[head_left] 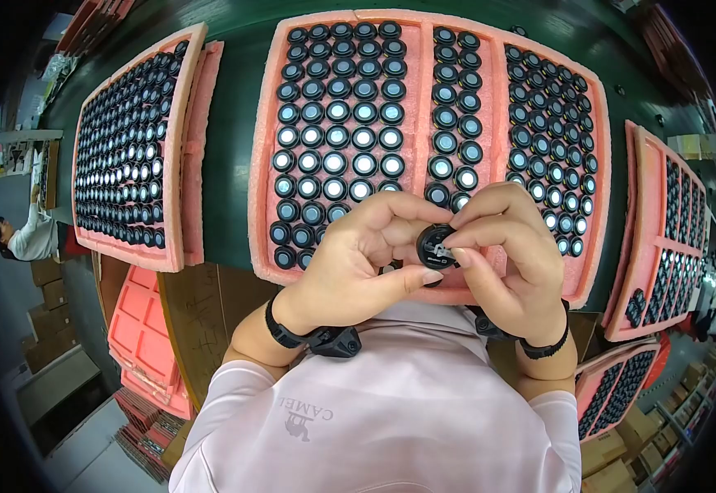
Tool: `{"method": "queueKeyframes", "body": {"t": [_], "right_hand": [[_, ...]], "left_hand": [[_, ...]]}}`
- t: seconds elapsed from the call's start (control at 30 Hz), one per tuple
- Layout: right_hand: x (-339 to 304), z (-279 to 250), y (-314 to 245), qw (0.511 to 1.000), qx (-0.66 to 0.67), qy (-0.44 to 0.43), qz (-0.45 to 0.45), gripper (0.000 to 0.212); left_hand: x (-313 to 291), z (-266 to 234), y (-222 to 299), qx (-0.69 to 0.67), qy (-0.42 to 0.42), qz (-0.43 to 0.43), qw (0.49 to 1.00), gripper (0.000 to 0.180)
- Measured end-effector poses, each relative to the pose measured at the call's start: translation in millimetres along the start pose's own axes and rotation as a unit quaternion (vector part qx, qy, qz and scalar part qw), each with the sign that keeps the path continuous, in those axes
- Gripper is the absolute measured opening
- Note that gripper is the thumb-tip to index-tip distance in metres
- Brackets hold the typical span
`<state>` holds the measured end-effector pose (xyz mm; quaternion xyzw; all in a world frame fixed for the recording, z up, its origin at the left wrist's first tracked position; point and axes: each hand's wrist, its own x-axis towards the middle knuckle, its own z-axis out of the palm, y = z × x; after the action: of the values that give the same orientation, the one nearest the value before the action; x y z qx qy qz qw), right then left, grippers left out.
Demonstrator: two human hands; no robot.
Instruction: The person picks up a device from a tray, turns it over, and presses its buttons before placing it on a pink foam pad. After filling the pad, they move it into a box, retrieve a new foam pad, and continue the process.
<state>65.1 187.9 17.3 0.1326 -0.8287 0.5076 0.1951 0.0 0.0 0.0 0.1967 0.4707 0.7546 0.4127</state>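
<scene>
Both of my hands meet over the near edge of a large pink foam tray [423,148]. My left hand [358,263] pinches a small round black part [435,246] between thumb and fingers. My right hand [510,255] touches the same part from the right, its thumb and forefinger on a small white piece at the part's face. The tray under my hands holds several rows of round black parts with shiny glass centres [337,135]. Black bands sit on both wrists.
A second pink tray [179,123] full of the same round parts lies at the left on the dark green table [230,123]. More pink trays [649,246] stand at the right. Stacked empty pink trays [140,329] and cardboard boxes sit lower left. Another person [29,234] works far left.
</scene>
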Motion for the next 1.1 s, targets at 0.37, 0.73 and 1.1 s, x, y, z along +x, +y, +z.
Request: {"method": "queueKeyframes", "body": {"t": [0.37, 0.73, 1.1], "right_hand": [[0, 0, -2, 1.0, 0.01, -0.002, -0.003, 0.015], [-3, -3, -2, 1.0, 0.018, -0.018, 0.002, 0.016], [-12, 2, 1, 1.0, -0.021, -0.011, -0.02, 0.023]], "left_hand": [[0, -1, -2, 0.031, -0.017, 0.044, 0.998, 0.045], [-1, -4, -3, 0.031, -0.008, 0.031, 0.999, 0.047], [-3, -6, -7, 0.038, -0.007, 0.052, 0.998, 0.046]]}}
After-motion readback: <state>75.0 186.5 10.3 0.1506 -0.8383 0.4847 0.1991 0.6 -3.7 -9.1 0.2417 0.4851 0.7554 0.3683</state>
